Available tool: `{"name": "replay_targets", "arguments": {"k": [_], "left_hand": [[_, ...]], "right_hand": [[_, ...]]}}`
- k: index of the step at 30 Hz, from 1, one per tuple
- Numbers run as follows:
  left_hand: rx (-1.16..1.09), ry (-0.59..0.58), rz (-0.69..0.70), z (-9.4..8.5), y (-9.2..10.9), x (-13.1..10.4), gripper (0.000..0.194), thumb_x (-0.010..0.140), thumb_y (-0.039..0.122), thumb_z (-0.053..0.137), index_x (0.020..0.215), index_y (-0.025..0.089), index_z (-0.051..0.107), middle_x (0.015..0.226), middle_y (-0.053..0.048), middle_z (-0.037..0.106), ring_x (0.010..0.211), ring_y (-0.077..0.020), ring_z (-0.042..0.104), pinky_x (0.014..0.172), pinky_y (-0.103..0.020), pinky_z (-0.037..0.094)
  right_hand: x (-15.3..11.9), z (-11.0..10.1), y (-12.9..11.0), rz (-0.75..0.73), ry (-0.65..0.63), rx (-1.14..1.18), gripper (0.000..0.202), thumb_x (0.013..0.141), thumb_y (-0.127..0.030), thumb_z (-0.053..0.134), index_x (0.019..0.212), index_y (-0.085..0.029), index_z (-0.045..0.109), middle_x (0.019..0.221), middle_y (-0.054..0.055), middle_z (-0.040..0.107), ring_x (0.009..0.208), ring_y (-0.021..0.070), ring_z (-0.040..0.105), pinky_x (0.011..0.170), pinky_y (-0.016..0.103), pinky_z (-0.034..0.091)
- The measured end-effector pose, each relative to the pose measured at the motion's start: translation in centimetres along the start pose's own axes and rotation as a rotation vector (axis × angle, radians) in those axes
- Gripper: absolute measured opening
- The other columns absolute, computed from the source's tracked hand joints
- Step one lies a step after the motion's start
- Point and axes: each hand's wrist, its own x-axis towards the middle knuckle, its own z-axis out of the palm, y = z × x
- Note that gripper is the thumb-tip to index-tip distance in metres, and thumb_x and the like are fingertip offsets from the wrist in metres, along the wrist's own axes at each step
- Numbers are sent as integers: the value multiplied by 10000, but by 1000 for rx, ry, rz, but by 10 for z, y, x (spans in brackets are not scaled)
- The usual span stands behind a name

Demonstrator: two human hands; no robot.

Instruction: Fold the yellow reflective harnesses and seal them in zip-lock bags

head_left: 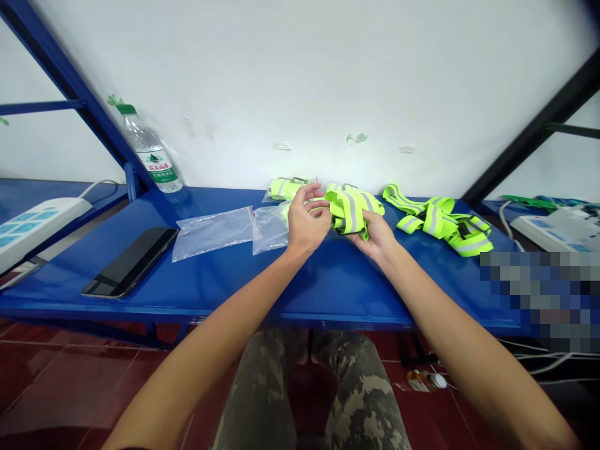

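Note:
A folded bundle of neon-yellow reflective strap [350, 209] with silver stripes is gripped in my right hand [377, 236], thumb on its near side. Just left of it is my left hand [307, 220], its fingers bent and apart, the tips close to the bundle's left edge. Whether they touch it I cannot make out. A clear plastic zip bag [269, 231] lies partly behind my left hand, and another clear bag [213, 232] lies flat further left. Behind my hands sits a bagged yellow strap [285, 187]. More loose reflective straps [435, 219] with dark buckles lie to the right.
On the blue table [225, 284] a black phone [131, 262] lies at the left. A water bottle [157, 156] stands against the white wall. Power strips [44, 225] are at both sides. Metal bars slant up at both ends. A small bottle [424, 380] lies on the floor.

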Motion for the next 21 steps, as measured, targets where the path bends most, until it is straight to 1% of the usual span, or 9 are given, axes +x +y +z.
{"name": "replay_targets", "arguments": {"k": [4,7,9,11,12,14,17,19,21], "left_hand": [[-13,27,-112,-1,-1,3,363,709,32,648,1037,179,597,1022,-43,626,773,-105,670,713,-227,588],[16,-25,-196,-1,-5,2,289,819,240,694,1100,202,638,983,-36,643,692,-106,654,625,-226,565],[64,-73,-206,-1,-8,2,282,848,319,690,1107,208,675,977,-43,669,688,-120,657,600,-232,553],[120,-123,-197,-2,-11,2,233,836,302,699,1035,182,716,951,-55,702,723,-144,673,618,-239,556],[147,-145,-189,-3,-12,2,202,830,280,694,994,166,726,942,-63,714,741,-156,679,631,-246,559],[208,-172,-153,-5,-13,3,170,822,224,661,958,149,730,977,-77,720,778,-173,685,669,-265,567],[331,-167,-65,-7,-11,3,207,806,131,576,950,138,725,1076,-94,677,835,-170,673,784,-301,569],[416,-184,-7,-7,-8,2,222,794,114,548,939,139,714,1068,-94,643,849,-171,654,829,-321,560],[495,-213,68,-8,-5,0,249,757,122,571,973,155,689,1067,-91,607,886,-188,634,839,-340,552]], "right_hand": [[-4,-1,-1,62,-53,-5,366,684,-163,689,1047,-181,648,832,62,769,834,285,753,725,472,649],[-6,0,-3,42,-58,-15,342,693,-197,692,1033,-182,654,827,59,768,867,298,751,727,468,651],[-7,1,-3,20,-70,-22,306,729,-270,718,1019,-194,657,847,56,769,893,298,750,723,449,655],[-10,4,-3,2,-88,-32,316,734,-327,767,1004,-202,658,883,57,773,913,291,749,726,421,659],[-11,5,-3,-4,-97,-44,338,713,-313,799,1000,-203,658,900,57,774,915,284,749,733,405,660],[-13,7,-1,-24,-100,-79,415,641,-199,846,1011,-202,656,916,49,776,901,268,752,753,379,659],[-15,10,1,-86,-68,-109,554,553,-35,826,1049,-211,651,910,24,779,868,255,757,766,373,657],[-15,12,2,-116,-33,-112,577,529,2,799,1047,-209,653,906,19,780,853,255,758,762,376,657],[-15,12,1,-136,0,-120,567,514,13,785,1025,-196,659,912,25,781,845,255,757,757,372,656]]}}
